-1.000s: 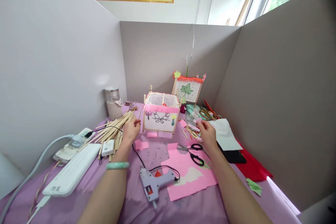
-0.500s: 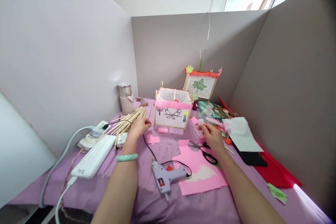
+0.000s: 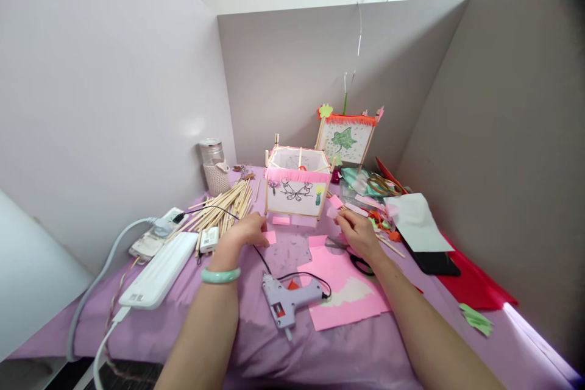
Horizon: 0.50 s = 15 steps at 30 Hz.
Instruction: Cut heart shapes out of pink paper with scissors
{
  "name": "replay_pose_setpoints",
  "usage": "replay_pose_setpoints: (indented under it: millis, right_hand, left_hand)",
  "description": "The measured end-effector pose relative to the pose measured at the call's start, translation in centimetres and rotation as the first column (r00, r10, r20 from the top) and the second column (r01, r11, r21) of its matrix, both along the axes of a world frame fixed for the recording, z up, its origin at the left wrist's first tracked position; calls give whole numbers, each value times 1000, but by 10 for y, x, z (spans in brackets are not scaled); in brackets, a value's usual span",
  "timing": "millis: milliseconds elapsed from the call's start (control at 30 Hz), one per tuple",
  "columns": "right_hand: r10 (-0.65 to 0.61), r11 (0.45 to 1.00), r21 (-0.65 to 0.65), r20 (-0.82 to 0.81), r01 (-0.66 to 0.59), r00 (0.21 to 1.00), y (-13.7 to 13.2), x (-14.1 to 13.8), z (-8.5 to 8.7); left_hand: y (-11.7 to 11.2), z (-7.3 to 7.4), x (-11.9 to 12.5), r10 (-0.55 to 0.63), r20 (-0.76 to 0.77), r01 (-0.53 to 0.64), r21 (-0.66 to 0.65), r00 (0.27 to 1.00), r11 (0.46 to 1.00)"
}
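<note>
My left hand (image 3: 249, 230), a pale green bangle on its wrist, is over a small pink paper piece (image 3: 271, 237), with curled fingers at the paper's edge. My right hand (image 3: 359, 231) is closed in a pinch beside small pink scraps (image 3: 336, 202); whatever lies between its fingertips is too small to make out. Between and beyond the hands stands a stick-framed paper lantern (image 3: 297, 192) with a pink fringe and drawn birds. Scissors (image 3: 361, 264) lie partly under my right hand on a cut pink sheet (image 3: 342, 314). A lilac glue gun (image 3: 290, 300) lies in front.
Wooden sticks (image 3: 228, 204) are heaped at left, near a glass jar (image 3: 214, 167), a white power bank (image 3: 159, 271) and a power strip (image 3: 146, 247). Another lantern (image 3: 347, 140) stands behind. White paper (image 3: 418, 222) rests over a black object at right. Grey partitions (image 3: 283, 73) surround the table.
My left hand has come down and nearer to me, onto the pink paper pieces. My right hand has shifted slightly left, still pinched. The view has tilted down a little.
</note>
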State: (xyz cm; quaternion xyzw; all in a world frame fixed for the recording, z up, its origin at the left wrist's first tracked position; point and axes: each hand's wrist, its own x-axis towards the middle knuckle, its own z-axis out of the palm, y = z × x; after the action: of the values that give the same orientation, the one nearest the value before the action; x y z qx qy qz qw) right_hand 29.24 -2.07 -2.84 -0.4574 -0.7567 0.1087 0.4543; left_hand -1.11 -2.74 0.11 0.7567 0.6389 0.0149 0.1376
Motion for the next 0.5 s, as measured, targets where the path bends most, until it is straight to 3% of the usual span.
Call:
replay_pose_setpoints:
  millis: [200,333,400,500]
  right_hand:
    - [6,997,-82,-17,-7,1000,-2,-5,-1]
    - [31,991,-127,-71,-40,997,-4,-8,-1]
    - [55,987,-144,-125,-73,991,-6,-11,1]
    - [71,993,-84,-190,-88,979,-11,-18,6]
  left_hand:
    - [-4,7,2,7,113,-14,58,994,998]
    - [-6,15,2,-61,337,5,166,939,986]
    - [-9,20,9,-23,529,-59,137,848,989]
    - [-13,26,32,51,798,-45,-30,601,999]
